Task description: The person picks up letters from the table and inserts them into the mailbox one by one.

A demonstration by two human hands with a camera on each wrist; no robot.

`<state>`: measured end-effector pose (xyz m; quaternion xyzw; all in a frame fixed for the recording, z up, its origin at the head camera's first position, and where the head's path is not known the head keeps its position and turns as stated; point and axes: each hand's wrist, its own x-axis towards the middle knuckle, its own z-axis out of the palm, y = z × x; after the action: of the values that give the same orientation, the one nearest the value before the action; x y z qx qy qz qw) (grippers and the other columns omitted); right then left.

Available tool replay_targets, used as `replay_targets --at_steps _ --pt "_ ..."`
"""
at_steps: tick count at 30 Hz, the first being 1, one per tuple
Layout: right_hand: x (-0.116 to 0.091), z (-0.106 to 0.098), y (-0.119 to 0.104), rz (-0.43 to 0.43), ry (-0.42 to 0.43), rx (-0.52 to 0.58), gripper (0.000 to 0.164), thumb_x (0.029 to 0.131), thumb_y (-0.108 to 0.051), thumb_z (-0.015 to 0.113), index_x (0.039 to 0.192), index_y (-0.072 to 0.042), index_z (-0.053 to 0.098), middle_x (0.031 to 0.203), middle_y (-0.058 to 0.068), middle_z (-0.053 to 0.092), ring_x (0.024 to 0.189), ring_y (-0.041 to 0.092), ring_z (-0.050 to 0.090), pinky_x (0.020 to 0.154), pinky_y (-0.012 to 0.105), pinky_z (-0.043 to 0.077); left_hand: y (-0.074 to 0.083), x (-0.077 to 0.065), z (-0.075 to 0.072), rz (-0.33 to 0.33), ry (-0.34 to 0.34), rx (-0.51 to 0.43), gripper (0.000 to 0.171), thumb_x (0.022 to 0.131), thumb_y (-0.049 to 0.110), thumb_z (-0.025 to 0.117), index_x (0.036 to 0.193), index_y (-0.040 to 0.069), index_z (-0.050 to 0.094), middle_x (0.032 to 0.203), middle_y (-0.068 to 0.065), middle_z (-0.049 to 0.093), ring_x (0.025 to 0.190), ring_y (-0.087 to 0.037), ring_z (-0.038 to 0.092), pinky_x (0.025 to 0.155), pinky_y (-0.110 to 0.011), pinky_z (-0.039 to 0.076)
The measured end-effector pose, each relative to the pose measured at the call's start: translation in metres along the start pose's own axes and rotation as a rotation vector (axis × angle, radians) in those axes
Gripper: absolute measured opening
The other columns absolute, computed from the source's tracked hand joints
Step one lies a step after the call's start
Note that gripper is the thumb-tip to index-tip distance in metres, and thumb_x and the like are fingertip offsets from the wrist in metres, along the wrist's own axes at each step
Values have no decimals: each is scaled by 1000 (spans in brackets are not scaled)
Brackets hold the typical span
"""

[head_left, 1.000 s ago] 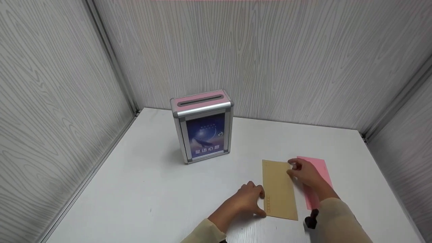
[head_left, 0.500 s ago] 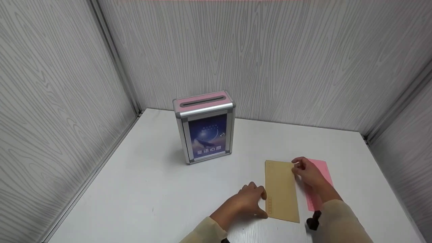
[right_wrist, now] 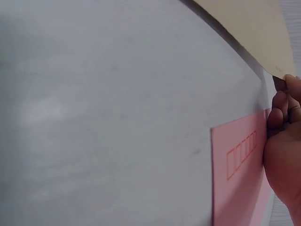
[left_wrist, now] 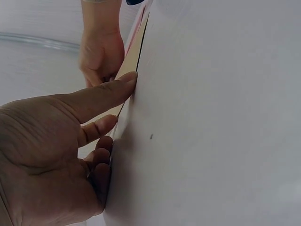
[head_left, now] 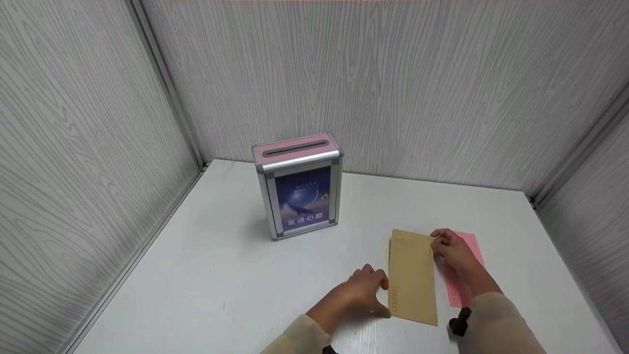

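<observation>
A brown envelope [head_left: 414,280] lies at the right of the white table, with a sliver of a second brown layer beneath its left edge. My right hand [head_left: 453,251] pinches its upper right corner; in the right wrist view that side of the envelope [right_wrist: 254,33] is raised off the table. My left hand [head_left: 361,291] rests at the left edge, thumb and index finger spread apart, the thumb by the lower left corner. In the left wrist view, its fingertips [left_wrist: 127,77] touch the edge. A pink envelope [head_left: 454,287] lies partly hidden under my right forearm.
A silver-framed box [head_left: 300,199] with a slotted pink top and a blue picture front stands left of the envelopes, near the back wall [head_left: 368,88]. Wood-grain panels close in the table [head_left: 211,275] on the left, back and right.
My right hand has shifted slightly right, and the top envelope has turned and slid off the layer below, whose left edge now shows. My left hand stays about the same.
</observation>
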<state>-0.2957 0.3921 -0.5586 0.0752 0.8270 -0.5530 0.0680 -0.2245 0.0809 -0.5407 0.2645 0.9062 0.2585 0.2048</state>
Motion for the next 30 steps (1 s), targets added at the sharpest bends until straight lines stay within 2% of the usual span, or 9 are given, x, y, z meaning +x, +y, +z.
replay_targets --at_steps 10,13,17,22,26,30 --pt "-1 -6 6 28 -4 96 34 112 -15 59 143 -4 52 97 -13 62 95 7 55 85 22 50 -4 5 2 10 1 -55 60 81 34 98 125 17 60 114 3 56 99 -9 46 91 -27 50" --pt "-2 -7 7 8 -8 137 30 112 -15 61 139 -5 53 94 -14 60 92 6 54 84 23 49 -5 7 3 3 -7 -67 61 82 34 97 127 18 60 115 4 57 100 -8 47 92 -27 50" --pt "-1 -8 10 -37 -4 193 23 111 -11 61 133 -7 55 88 -14 56 85 7 50 76 24 47 -5 7 2 0 -17 -78 60 82 33 97 129 19 62 116 4 57 101 -8 49 94 -27 52" --pt "-3 -8 9 -38 30 175 23 111 -13 61 133 -8 56 87 -13 59 83 9 52 73 23 48 -7 4 -2 24 -22 -95 54 82 29 97 126 17 66 112 4 55 100 -7 45 94 -25 48" --pt "-4 -8 8 -12 47 144 28 112 -18 61 138 -9 57 92 -13 64 89 9 58 79 23 51 -9 4 -3 53 -22 -115 49 82 23 96 121 16 67 107 6 51 97 -6 40 91 -22 43" --pt "-6 -9 6 14 54 127 33 111 -25 64 142 -13 58 96 -14 68 95 10 59 85 22 52 -11 4 -4 70 -17 -143 49 83 19 94 121 17 63 110 5 54 97 -5 41 90 -21 43"
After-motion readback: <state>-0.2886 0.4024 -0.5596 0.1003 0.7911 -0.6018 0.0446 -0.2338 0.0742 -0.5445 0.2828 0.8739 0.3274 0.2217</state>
